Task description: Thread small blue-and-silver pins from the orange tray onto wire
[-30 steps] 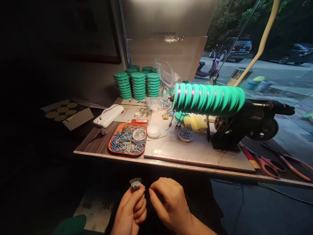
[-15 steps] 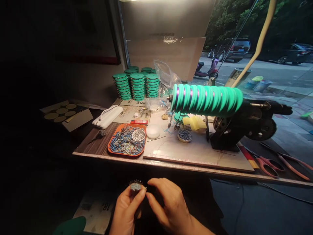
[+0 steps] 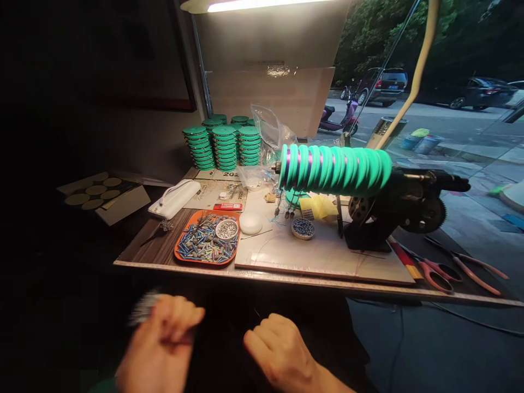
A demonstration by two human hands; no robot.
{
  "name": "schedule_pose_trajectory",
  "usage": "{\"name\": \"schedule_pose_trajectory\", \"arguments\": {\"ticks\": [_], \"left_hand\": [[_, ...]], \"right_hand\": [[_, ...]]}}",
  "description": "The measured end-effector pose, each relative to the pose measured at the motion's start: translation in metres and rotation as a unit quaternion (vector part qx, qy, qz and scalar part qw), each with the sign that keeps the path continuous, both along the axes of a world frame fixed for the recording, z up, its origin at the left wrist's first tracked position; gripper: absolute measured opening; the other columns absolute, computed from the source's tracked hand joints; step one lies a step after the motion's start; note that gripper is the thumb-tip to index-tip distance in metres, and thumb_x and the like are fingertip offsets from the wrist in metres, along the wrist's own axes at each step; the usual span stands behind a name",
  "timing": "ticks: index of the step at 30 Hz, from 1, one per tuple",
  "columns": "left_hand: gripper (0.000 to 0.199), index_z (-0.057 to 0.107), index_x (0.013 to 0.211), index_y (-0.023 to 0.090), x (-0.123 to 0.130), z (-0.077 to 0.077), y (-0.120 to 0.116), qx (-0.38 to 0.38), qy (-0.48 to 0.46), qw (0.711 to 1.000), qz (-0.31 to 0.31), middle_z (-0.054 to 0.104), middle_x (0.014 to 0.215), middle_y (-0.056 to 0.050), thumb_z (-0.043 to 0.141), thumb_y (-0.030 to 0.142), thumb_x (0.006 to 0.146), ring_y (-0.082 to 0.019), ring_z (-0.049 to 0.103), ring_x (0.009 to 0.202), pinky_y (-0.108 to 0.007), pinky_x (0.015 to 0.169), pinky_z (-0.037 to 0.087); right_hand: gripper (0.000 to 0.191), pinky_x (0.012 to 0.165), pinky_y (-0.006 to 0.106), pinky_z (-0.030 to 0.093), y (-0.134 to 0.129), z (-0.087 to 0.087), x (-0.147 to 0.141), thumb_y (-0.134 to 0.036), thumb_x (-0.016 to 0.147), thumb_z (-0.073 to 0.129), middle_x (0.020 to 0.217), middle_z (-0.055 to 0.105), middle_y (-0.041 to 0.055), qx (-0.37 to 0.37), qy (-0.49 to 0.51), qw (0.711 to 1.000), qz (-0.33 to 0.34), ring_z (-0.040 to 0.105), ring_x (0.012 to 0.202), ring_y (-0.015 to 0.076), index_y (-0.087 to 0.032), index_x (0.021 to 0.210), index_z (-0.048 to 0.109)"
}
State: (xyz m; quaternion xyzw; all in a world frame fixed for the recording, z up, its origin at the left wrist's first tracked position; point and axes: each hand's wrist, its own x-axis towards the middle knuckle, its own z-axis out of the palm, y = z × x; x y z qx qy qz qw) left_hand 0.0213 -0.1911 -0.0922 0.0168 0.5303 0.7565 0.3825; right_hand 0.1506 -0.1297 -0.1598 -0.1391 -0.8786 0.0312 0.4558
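Observation:
My left hand (image 3: pixel 164 335), smeared by motion, is closed on a bundle of thin metal pieces (image 3: pixel 144 309) that sticks out at its left. My right hand (image 3: pixel 280 346) is closed to the right of it, fingers curled; a thin line shows near its fingertips, and what they pinch is too small to name. Both hands are in front of the table edge, apart from each other. Beyond them lies an orange tray (image 3: pixel 178 256) with small blue and grey parts and a round dish of silvery bits (image 3: pixel 226 230).
A black geared machine (image 3: pixel 370 221) carries a row of green discs (image 3: pixel 335 168). Stacked green spools (image 3: pixel 224 147) stand behind. A white round lid (image 3: pixel 251 222), a dish of blue beads (image 3: pixel 303 228), a yellow packet (image 3: pixel 322 208), scissors (image 3: pixel 440 275) and pliers (image 3: pixel 477 268) lie on the table.
My left hand has moved left with the bundle, away from my right hand. The fingers of my right hand, apart before, have curled closed. The view has shifted slightly.

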Motion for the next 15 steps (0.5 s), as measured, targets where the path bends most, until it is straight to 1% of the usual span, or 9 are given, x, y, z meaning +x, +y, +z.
{"name": "schedule_pose_trajectory", "arguments": {"ticks": [1,2,4,6,8,9,11,13,15], "left_hand": [[0.052,0.037,0.046,0.018,-0.005,0.004,-0.001,0.007,0.019,1.000,0.022,0.030,0.046,0.008,0.085,0.035,0.041,-0.006,0.025,0.040,-0.018,0.033,0.034],[0.052,0.037,0.046,0.017,-0.008,0.004,-0.002,-0.008,0.028,1.000,0.004,0.029,0.046,0.008,0.085,0.036,0.042,-0.005,0.023,0.040,-0.017,0.031,0.029],[0.042,0.051,0.053,0.015,-0.007,-0.003,-0.006,-0.081,0.013,0.992,-0.100,0.029,0.046,0.009,0.085,0.037,0.043,-0.002,0.020,0.039,-0.013,0.032,0.022],[0.040,0.065,0.070,0.015,0.000,-0.017,-0.009,-0.119,0.027,0.980,-0.160,0.036,0.048,0.009,0.085,0.039,0.044,-0.001,0.025,0.040,-0.011,0.036,0.023],[0.043,0.069,0.071,0.015,0.009,-0.030,-0.011,-0.122,0.080,0.976,-0.163,0.048,0.052,0.005,0.085,0.041,0.041,-0.003,0.038,0.046,-0.012,0.043,0.032],[0.041,0.069,0.065,0.014,0.012,-0.034,-0.010,-0.122,0.103,0.974,-0.163,0.052,0.054,0.002,0.085,0.041,0.039,-0.005,0.043,0.050,-0.014,0.047,0.036],[0.036,0.066,0.057,0.014,0.017,-0.036,-0.008,-0.117,0.117,0.972,-0.165,0.054,0.057,0.000,0.084,0.041,0.042,-0.008,0.046,0.054,-0.016,0.051,0.038],[0.035,0.061,0.055,0.014,0.020,-0.033,-0.007,-0.089,0.071,0.977,-0.178,0.049,0.056,0.002,0.082,0.041,0.048,-0.006,0.041,0.049,-0.016,0.046,0.033],[0.035,0.056,0.053,0.015,0.020,-0.028,-0.009,-0.047,0.013,0.979,-0.200,0.041,0.053,0.004,0.080,0.041,0.053,-0.004,0.030,0.044,-0.016,0.042,0.025]], "right_hand": [[0.034,0.054,0.024,0.012,0.001,0.002,0.002,-0.012,0.086,0.034,0.045,0.033,-0.0011,-0.009,0.010,1.000,0.001,0.022,0.048,0.0094,-0.015,0.053,0.036],[0.032,0.055,0.024,0.013,0.002,0.004,0.003,-0.013,0.086,0.037,0.045,0.034,-0.0011,-0.021,0.023,1.000,-0.001,0.023,0.049,0.0090,-0.015,0.054,0.039],[0.025,0.056,0.024,0.015,0.004,0.007,0.005,-0.014,0.084,0.043,0.047,0.037,-0.0007,-0.047,0.051,0.997,-0.012,0.026,0.051,0.0087,-0.015,0.060,0.046],[0.020,0.057,0.024,0.016,0.005,0.008,0.005,-0.014,0.083,0.045,0.049,0.041,0.0001,-0.062,0.068,0.996,-0.015,0.029,0.053,0.0086,-0.014,0.064,0.051],[0.019,0.057,0.023,0.017,0.004,0.008,0.003,-0.014,0.083,0.045,0.050,0.043,0.0005,-0.066,0.073,0.995,-0.009,0.031,0.054,0.0085,-0.014,0.065,0.052],[0.020,0.057,0.023,0.018,0.003,0.007,0.001,-0.014,0.084,0.045,0.050,0.044,0.0006,-0.064,0.076,0.995,-0.006,0.032,0.054,0.0083,-0.014,0.065,0.053],[0.022,0.057,0.023,0.019,0.001,0.007,-0.002,-0.015,0.085,0.043,0.051,0.045,0.0006,-0.062,0.084,0.995,-0.005,0.033,0.054,0.0080,-0.013,0.065,0.053],[0.025,0.057,0.023,0.020,0.000,0.008,-0.004,-0.016,0.086,0.041,0.050,0.044,0.0001,-0.049,0.091,0.995,-0.006,0.034,0.053,0.0076,-0.014,0.064,0.053],[0.026,0.059,0.024,0.023,0.005,0.012,-0.003,-0.016,0.086,0.041,0.049,0.043,-0.0011,-0.010,0.093,0.996,0.002,0.035,0.054,0.0072,-0.014,0.063,0.053]]}}
